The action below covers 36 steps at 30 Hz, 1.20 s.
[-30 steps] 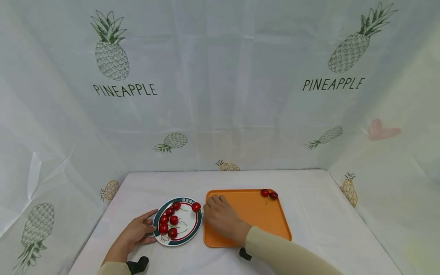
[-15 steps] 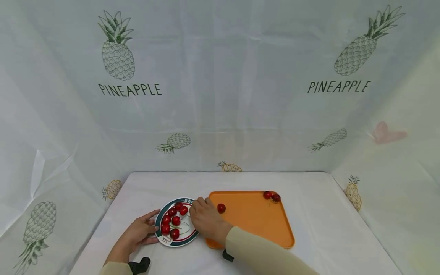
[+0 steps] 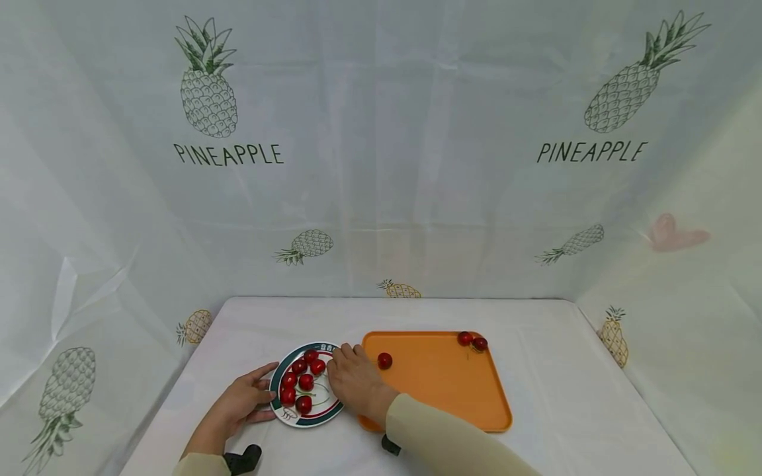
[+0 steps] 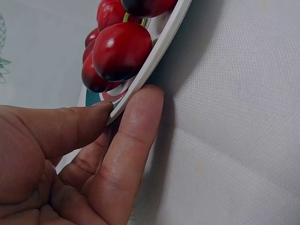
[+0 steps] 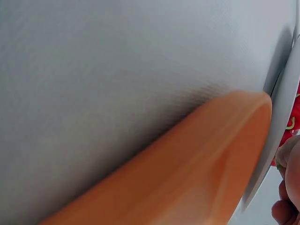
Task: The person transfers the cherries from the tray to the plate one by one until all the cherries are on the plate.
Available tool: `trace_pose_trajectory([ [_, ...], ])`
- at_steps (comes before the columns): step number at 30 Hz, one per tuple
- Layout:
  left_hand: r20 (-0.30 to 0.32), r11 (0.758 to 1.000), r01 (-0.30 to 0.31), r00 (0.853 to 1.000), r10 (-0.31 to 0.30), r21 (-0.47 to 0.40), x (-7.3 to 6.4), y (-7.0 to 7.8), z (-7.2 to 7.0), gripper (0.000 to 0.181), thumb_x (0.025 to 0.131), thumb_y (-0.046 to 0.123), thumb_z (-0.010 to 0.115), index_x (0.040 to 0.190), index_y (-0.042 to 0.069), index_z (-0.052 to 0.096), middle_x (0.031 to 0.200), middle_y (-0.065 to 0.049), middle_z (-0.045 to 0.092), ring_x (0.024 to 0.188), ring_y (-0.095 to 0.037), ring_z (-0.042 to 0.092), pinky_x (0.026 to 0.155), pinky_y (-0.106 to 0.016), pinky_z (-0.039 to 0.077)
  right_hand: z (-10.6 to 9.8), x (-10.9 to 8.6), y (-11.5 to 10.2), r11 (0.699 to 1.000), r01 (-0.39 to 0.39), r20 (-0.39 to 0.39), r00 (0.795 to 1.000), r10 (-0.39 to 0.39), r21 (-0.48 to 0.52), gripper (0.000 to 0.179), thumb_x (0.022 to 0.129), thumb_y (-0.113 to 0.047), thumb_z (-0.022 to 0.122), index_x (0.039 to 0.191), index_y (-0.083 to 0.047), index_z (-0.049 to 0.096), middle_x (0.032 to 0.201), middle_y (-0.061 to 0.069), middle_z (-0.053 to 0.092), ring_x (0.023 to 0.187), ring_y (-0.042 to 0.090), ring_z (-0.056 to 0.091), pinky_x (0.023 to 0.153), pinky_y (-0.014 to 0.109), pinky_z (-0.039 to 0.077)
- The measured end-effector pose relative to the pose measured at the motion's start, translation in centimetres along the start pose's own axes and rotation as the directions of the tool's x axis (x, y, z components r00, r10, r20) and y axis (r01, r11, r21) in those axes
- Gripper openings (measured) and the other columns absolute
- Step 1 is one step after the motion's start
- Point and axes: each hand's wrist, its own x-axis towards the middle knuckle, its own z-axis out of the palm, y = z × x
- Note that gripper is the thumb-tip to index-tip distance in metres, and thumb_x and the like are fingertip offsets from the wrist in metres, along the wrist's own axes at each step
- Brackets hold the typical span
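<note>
My left hand (image 3: 237,400) grips the left rim of a round white plate (image 3: 326,415) with a green band. In the left wrist view its thumb lies over the rim and a finger (image 4: 140,122) under it. Several red cherries (image 3: 288,396) with thin green stems lie on the plate. My right hand (image 3: 359,383) is over the plate's right edge, its fingertips pinching the stem of a cherry (image 3: 318,367) near the others. A bit of green stem (image 5: 280,166) shows at those fingertips in the right wrist view. The back of the hand hides part of that stem in the head view.
An orange tray (image 3: 443,390) lies right of the plate, under my right forearm. One cherry (image 3: 384,361) sits near its left side, and two more, one a bright red cherry (image 3: 465,338), sit in its far right corner. A white cloth (image 3: 553,370) covers the table.
My right hand has moved left from the tray to the plate, carrying a cherry from the plate's right edge in among the others. The tray's left cherry is now uncovered. The left hand keeps its grip.
</note>
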Motion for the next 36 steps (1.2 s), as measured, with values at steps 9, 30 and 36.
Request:
trace_pose_trajectory([
  [9,-0.004,1.0,0.005,1.0,-0.005,0.003,-0.1,0.1,0.0,0.069,0.098,-0.008,0.062,0.161,0.009,0.041,0.138,-0.029,0.055,0.083,-0.022,0.074,0.076,-0.041,0.067,-0.1,0.0,-0.4,1.0,-0.003,0.015,1.0,0.003,0.007,0.05,0.096,-0.048,0.075,0.133,-0.017,0.064,0.122,0.001,0.059,0.114,0.02,0.048,0.1,0.031,0.047],
  [30,-0.006,1.0,0.001,1.0,-0.001,-0.002,-0.1,0.0,0.1,0.069,0.098,-0.008,0.061,0.162,0.009,0.04,0.138,-0.029,0.055,0.083,-0.022,0.074,0.076,-0.043,0.067,-0.2,-0.3,-0.7,1.0,-0.007,0.019,1.0,0.007,0.017,0.048,0.097,-0.049,0.072,0.131,-0.016,0.066,0.114,0.001,0.059,0.109,0.02,0.048,0.094,0.031,0.046],
  [36,-0.004,1.0,0.007,1.0,-0.007,-0.002,0.0,0.0,0.1,0.07,0.098,-0.008,0.061,0.162,0.01,0.04,0.139,-0.03,0.054,0.083,-0.022,0.074,0.076,-0.042,0.067,0.0,-0.6,0.5,0.997,-0.059,-0.022,0.998,0.06,0.051,0.036,0.101,-0.043,0.068,0.122,-0.013,0.067,0.106,0.001,0.057,0.102,0.021,0.044,0.088,0.031,0.045],
])
